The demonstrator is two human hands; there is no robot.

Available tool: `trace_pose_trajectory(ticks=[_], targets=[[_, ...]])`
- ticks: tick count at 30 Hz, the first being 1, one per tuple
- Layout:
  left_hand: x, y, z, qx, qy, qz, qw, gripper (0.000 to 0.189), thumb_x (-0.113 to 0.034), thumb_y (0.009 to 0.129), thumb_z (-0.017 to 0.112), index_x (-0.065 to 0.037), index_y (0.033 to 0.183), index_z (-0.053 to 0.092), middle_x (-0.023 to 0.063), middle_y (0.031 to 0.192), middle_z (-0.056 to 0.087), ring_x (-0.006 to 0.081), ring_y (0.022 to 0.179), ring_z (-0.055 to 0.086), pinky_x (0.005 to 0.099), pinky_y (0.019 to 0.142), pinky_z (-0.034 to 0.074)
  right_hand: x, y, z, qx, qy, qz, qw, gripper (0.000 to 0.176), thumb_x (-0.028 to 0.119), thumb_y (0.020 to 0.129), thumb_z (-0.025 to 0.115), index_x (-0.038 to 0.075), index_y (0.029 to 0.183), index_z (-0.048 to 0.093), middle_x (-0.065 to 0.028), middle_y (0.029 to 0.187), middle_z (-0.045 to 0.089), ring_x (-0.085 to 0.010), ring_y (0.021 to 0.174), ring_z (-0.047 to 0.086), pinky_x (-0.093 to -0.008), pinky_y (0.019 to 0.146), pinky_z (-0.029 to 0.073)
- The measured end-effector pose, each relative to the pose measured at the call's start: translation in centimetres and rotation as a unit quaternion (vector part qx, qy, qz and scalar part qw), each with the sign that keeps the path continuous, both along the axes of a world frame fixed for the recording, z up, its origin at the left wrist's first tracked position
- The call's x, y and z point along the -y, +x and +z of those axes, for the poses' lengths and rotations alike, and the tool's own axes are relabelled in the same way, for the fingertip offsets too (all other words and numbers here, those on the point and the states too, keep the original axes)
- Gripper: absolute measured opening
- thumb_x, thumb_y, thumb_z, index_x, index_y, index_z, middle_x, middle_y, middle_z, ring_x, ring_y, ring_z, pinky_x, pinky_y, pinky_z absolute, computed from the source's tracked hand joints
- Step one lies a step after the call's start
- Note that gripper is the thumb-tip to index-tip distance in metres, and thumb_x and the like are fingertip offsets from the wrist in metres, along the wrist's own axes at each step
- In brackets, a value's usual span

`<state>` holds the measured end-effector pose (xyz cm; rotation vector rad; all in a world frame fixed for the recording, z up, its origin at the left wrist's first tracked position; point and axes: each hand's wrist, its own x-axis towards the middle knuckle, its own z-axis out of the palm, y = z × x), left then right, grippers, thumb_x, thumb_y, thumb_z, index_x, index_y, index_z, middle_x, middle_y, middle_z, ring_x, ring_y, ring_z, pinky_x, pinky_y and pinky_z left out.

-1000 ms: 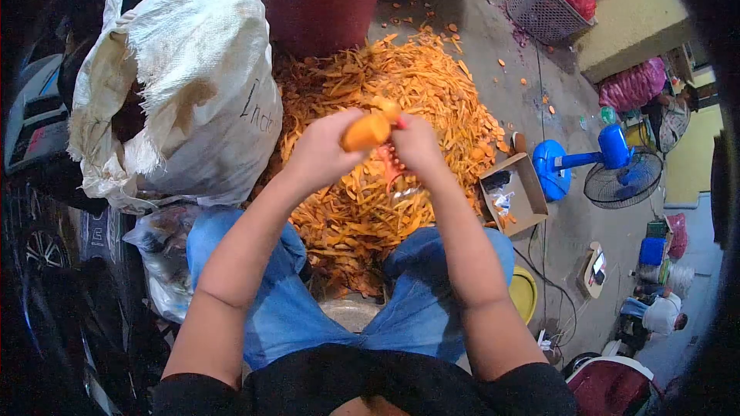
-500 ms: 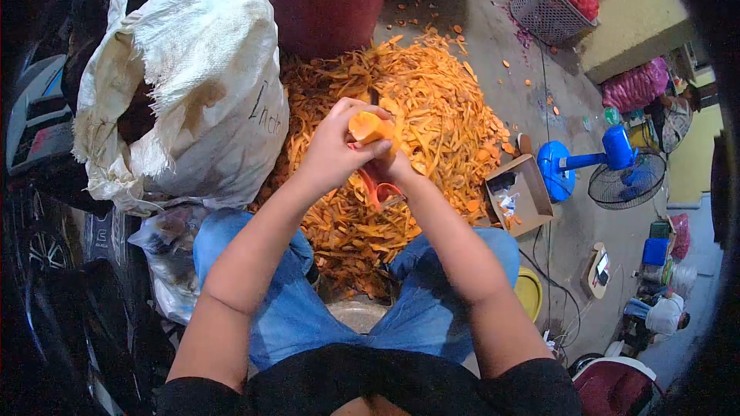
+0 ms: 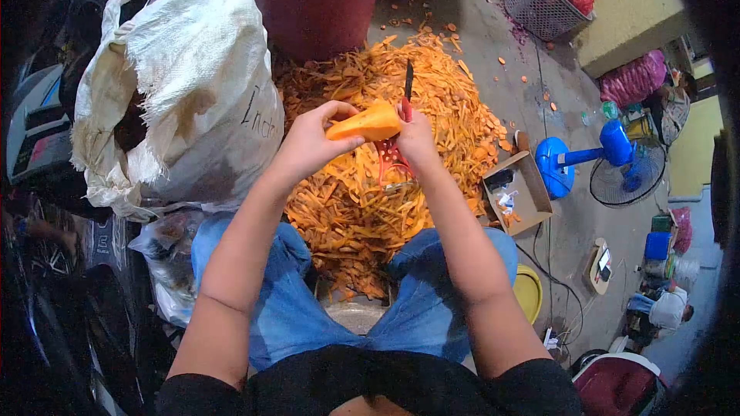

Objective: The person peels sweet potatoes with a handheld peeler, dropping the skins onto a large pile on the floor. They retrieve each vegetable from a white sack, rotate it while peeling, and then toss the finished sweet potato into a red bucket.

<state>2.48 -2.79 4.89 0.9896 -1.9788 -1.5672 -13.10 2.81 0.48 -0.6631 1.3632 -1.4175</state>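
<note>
My left hand [image 3: 312,139] is closed around the thick end of a peeled carrot [image 3: 364,123], which lies sideways with its other end toward my right hand [image 3: 417,139]. A knife [image 3: 408,85] with a dark blade and red handle is in my right fist, blade pointing up and away from me. Below that same hand hangs a red, peeler-like tool [image 3: 391,158] with white dots; how it is held is hidden by the fingers. Under both hands spreads a big heap of orange peelings [image 3: 354,212].
On the left stands a white woven sack [image 3: 208,54], with a dark red tub [image 3: 316,8] behind the heap. To the right are a cardboard box [image 3: 529,194], a blue fan [image 3: 609,150] and a grey basket [image 3: 543,4]. A person [image 3: 667,310] sits far right.
My hands have moved apart. The carrot has turned from pointing toward me to lying sideways, and the knife blade now shows clearly above my right hand.
</note>
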Motion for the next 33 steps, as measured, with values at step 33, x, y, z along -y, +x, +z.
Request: trace_pose_trajectory(ticks=[33], targets=[[-3.0, -0.7, 1.2, -0.074, -0.177, -0.253, 0.948, 0.039, -0.013, 0.059, 0.066, -0.004, 0.094, 0.051, 0.0101, 0.081, 0.057, 0.0183, 0.077, 0.056, 0.0288, 0.068, 0.042, 0.1, -3.6, -3.7, -0.384, 0.169, 0.071, 0.905, 0.016, 0.021, 0.066, 0.052, 0.008, 0.070, 0.059, -0.0190, 0.063, 0.055, -0.0331, 0.062, 0.054, -0.0395, 0.056, 0.043]])
